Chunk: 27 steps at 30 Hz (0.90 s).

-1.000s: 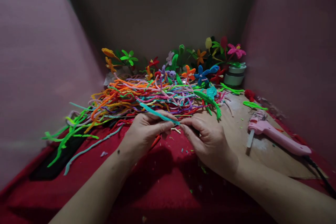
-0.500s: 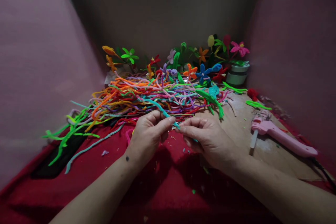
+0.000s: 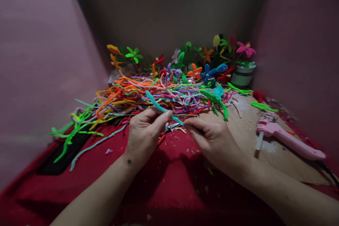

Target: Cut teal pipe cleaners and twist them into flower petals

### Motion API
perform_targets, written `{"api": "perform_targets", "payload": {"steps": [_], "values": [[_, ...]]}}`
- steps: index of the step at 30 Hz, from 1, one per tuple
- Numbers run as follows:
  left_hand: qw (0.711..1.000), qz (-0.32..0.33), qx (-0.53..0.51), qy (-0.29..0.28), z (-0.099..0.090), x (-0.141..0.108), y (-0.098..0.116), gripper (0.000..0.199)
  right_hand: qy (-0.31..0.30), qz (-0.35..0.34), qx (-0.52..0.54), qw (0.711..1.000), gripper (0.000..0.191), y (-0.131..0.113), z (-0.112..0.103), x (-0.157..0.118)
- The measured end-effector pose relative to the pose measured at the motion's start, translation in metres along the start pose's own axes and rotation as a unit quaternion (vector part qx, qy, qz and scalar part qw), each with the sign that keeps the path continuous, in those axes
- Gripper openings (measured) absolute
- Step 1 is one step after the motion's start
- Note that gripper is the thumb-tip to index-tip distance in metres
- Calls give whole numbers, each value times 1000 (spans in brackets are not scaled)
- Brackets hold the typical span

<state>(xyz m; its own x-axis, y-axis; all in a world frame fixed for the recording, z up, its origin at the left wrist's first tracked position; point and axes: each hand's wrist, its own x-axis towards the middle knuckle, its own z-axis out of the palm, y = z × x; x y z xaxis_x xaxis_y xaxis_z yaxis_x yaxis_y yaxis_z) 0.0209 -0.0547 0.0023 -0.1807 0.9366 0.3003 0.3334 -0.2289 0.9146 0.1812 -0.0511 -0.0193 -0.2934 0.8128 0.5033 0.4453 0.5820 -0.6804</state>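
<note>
Head view: person at a worktop (image 3: 174,197) covered in red cloth, 2 bare hands raised over its middle. Item in hand: 1 fuzzy turquoise strip (image 3: 156,104), held slantwise between the hands, its upper end free and overlapping the pile in my line of sight, its lower end at the right fingertips.

Left hand (image 3: 145,130): thumb and index finger pinching the turquoise strip along its length; the other fingers curled in beneath. Right hand (image 3: 214,141): thumb and index finger pressed together on the lower end; remaining fingers folded, partly hidden.

Just beyond the left thumb, a cutting tool (image 3: 172,127) with metal jaws and a red handle, part of it hidden behind the left hand. Behind the hands, a broad tangled pile of coloured fuzzy stems (image 3: 137,95). To the left, bright green stems (image 3: 70,136) lie over a dark flat object (image 3: 51,164); 1 pale turquoise stem (image 3: 97,144) lies near the left wrist.

Right side: pink glue gun (image 3: 293,141) on a brown board (image 3: 238,139), its glue stick projecting from the body. Back edge: row of fuzzy flowers, including 1 blue flower (image 3: 208,73) and 1 pink flower (image 3: 246,49), the pink above a pale banded jar (image 3: 241,77).
</note>
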Motion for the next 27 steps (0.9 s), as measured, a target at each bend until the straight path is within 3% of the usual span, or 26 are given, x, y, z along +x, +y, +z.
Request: {"api": "perform_targets", "payload": {"steps": [4, 7, 8, 10, 13, 16, 22, 27], "values": [[997, 42, 66, 20, -8, 8, 1, 26, 3, 47, 9, 999, 18, 2, 0, 4], [994, 15, 98, -54, -26, 23, -5, 23, 16, 90, 40, 995, 18, 5, -3, 9], [980, 12, 155, -122, -32, 27, -9, 20, 19, 105, 55, 993, 18, 6, -4, 11], [916, 32, 304, -259, -43, 33, -17, 14, 26, 126, 77, 989, 19, 8, -6, 13], [832, 102, 477, -264, -49, 34, -32, 9, 41, 132, 73, 988, 20, 8, -7, 14], [796, 138, 525, -266, -46, 31, -42, 10, 59, 126, 60, 989, 20, 8, -7, 13], [801, 113, 518, -278, -43, 31, -45, 12, 79, 147, 120, 979, 17, 11, -8, 15], [817, 129, 506, -245, -46, 33, -40, 16, 95, 165, 147, 971, 15, 9, -9, 16]]}}
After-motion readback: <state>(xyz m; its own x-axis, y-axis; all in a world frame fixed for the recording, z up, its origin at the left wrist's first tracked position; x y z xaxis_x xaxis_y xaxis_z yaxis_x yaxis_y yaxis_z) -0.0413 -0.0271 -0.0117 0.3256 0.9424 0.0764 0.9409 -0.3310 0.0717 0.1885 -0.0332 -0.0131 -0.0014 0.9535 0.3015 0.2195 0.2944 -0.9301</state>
